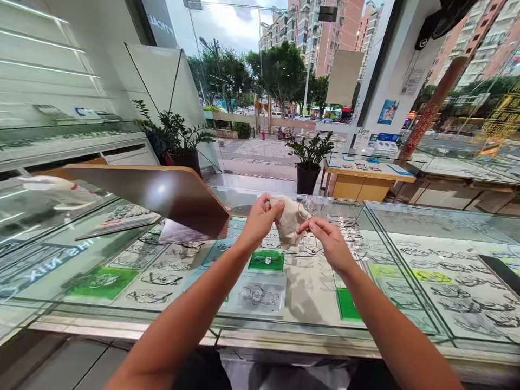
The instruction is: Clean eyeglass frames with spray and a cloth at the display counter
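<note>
Above the glass display counter (303, 311), both of my hands are raised in front of me. My left hand (260, 219) is closed on a cream-coloured cloth (287, 225), with the thumb pressed on its upper part. The cloth hangs down, crumpled, between my hands. My right hand (330, 241) pinches a pair of thin-framed eyeglasses (313, 249) at the cloth's right edge. The glasses partly blend with the frames lying under the counter glass, so their full outline is hard to make out.
Rows of eyeglasses (455, 292) fill the case below. At left a tilted brown board (162, 189) stands on the counter near a calendar-like stand (122, 216). A dark flat object (501, 275) lies at right. Potted plants (309, 176) stand by the window.
</note>
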The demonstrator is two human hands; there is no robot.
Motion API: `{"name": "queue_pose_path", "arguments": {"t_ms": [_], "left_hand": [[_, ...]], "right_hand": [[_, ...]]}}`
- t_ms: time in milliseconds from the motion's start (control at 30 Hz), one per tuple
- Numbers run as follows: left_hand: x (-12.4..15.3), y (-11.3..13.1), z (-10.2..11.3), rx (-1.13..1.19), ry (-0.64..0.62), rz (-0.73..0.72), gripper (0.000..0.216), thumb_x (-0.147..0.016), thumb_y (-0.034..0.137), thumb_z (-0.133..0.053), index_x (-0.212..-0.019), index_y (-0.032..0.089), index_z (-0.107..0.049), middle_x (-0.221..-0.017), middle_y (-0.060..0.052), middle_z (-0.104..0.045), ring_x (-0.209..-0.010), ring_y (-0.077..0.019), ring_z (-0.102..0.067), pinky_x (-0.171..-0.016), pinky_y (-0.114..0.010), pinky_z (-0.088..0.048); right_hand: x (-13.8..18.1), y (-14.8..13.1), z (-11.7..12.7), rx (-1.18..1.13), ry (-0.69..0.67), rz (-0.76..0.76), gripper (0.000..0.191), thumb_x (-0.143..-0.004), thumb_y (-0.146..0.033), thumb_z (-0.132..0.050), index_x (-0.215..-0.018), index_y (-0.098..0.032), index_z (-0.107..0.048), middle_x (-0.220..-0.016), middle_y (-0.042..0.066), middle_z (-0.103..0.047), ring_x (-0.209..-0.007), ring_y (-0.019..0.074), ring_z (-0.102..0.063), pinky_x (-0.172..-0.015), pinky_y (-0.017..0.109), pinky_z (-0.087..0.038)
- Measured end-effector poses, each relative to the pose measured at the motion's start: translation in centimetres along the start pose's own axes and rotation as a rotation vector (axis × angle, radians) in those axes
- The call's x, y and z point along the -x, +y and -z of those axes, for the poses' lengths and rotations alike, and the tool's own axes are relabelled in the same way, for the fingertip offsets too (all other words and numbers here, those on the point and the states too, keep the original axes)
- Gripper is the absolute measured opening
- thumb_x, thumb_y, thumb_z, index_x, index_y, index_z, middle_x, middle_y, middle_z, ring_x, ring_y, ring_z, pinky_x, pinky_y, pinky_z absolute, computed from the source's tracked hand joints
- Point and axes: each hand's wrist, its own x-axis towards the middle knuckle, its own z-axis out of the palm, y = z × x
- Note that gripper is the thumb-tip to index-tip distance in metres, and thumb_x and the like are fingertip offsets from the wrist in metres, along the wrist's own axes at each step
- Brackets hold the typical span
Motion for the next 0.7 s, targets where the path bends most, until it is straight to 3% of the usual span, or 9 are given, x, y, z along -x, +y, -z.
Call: {"name": "queue_pose_path", "arguments": {"t_ms": [133, 367, 567, 700], "left_hand": [[1.0, -0.1, -1.0, 0.010, -0.025, -0.044, 0.052, -0.082, 0.061, -0.082, -0.096, 0.023, -0.049, -0.071, 0.006, -0.063, -0.061, -0.0110, -0.056, -0.059, -0.023, -0.042], [2.5, -0.3, -2.2, -0.013, -0.173, -0.150, 0.047, -0.090, 0.056, -0.080, -0.093, 0.023, -0.045, -0.071, 0.007, -0.058, -0.063, -0.0099, -0.051, -0.060, -0.022, -0.039], [2.7, -0.4, -2.5, -0.011, -0.191, -0.185, 0.037, -0.096, 0.050, -0.074, -0.112, 0.023, -0.054, -0.093, 0.002, -0.065, -0.064, -0.0086, -0.051, -0.060, -0.022, -0.042], [2.6, -0.7, -2.6, -0.086, -0.136, -0.251, 0.030, -0.099, 0.046, -0.069, -0.113, 0.021, -0.060, -0.100, -0.002, -0.069, -0.074, -0.0107, -0.056, -0.067, -0.023, -0.045]], "right_hand": [[-0.1, 0.4, -0.7, -0.002, 0.000, -0.007, 0.040, -0.104, -0.058, -0.061, -0.093, -0.024, -0.080, -0.098, 0.005, -0.075, -0.101, 0.0241, -0.064, -0.099, 0.036, -0.046], [-0.1, 0.9, -1.3, -0.063, 0.024, -0.040, 0.042, -0.101, -0.062, -0.063, -0.093, -0.024, -0.078, -0.094, 0.005, -0.075, -0.095, 0.0238, -0.066, -0.092, 0.036, -0.049], [-0.1, 0.8, -1.3, -0.059, 0.001, -0.042, 0.044, -0.101, -0.064, -0.063, -0.090, -0.024, -0.077, -0.093, 0.004, -0.075, -0.095, 0.0240, -0.064, -0.093, 0.037, -0.048], [-0.1, 0.9, -1.2, -0.056, 0.010, -0.036, 0.043, -0.102, -0.063, -0.062, -0.091, -0.024, -0.077, -0.094, 0.004, -0.073, -0.095, 0.0239, -0.063, -0.092, 0.037, -0.046]]}}
